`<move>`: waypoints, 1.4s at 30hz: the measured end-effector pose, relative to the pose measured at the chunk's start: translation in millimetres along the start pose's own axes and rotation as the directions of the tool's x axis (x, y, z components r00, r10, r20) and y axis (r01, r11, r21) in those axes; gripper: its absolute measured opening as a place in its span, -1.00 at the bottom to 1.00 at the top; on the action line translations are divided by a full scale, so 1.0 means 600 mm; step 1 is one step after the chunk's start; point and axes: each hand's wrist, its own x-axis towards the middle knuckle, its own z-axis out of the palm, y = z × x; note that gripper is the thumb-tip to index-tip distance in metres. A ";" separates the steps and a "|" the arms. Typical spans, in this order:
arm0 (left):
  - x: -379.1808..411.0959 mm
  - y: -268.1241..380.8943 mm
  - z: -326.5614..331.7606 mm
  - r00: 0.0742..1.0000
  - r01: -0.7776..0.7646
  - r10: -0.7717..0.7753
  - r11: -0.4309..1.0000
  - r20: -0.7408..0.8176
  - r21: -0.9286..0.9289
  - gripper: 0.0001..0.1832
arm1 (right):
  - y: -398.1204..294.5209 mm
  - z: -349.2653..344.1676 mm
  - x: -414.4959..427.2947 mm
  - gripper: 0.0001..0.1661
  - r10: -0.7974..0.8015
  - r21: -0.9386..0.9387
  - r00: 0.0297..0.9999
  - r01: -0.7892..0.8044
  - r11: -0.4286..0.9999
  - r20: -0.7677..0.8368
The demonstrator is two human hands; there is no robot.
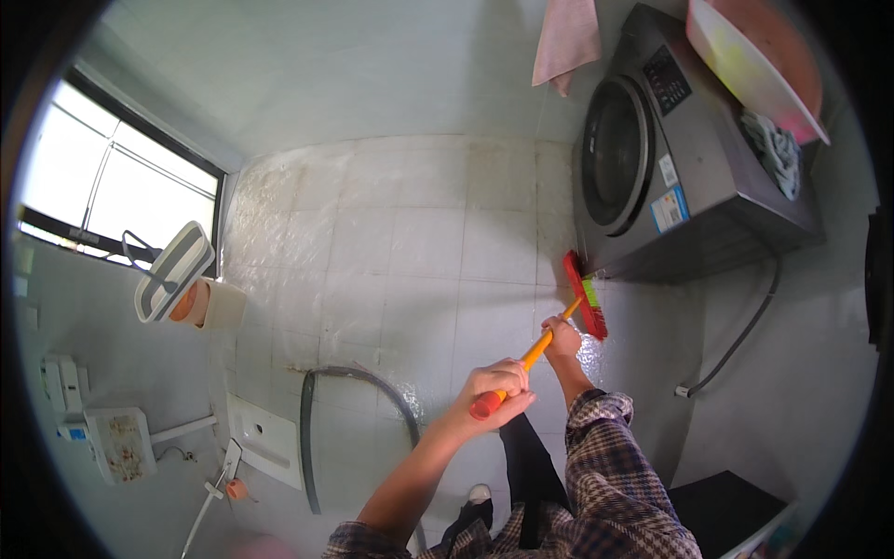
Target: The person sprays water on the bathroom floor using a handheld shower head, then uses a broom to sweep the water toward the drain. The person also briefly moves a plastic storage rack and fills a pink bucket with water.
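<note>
My left hand (494,391) is wrapped around the upper end of an orange broom handle (536,351), just below its red end cap (487,404). Farther down the same handle, my right hand (561,338) grips it near the head. The red broom head (576,279), with red and lime-green bristles (593,302), is on the wet tiled floor (419,244). It lies against or very close to the lower front corner of a grey front-loading washing machine (705,175); whether they touch I cannot tell.
A grey hose (363,374) curves over the floor beside a white squat toilet (264,437). Another hose (740,335) runs from the washer to the right wall. A pink basin (775,63) and a grey cloth (774,150) rest on the washer. Containers (174,272) stand near the window.
</note>
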 end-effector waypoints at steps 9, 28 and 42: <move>0.216 0.000 -0.201 1.000 -0.008 0.009 0.995 -0.006 0.103 -0.64 | -0.238 0.015 0.254 -0.88 -0.054 0.151 0.995 0.066 0.986 -0.079; 0.735 -0.242 -0.425 0.876 0.005 -0.222 0.893 -0.429 -0.451 -0.69 | -0.300 0.072 0.795 -0.85 0.181 -0.072 0.981 -0.186 0.980 -0.067; 0.664 -0.091 -0.491 0.566 0.079 -0.162 0.987 -0.809 -0.142 -0.78 | -0.483 0.135 0.817 -0.91 -0.407 0.116 0.883 0.391 0.913 0.232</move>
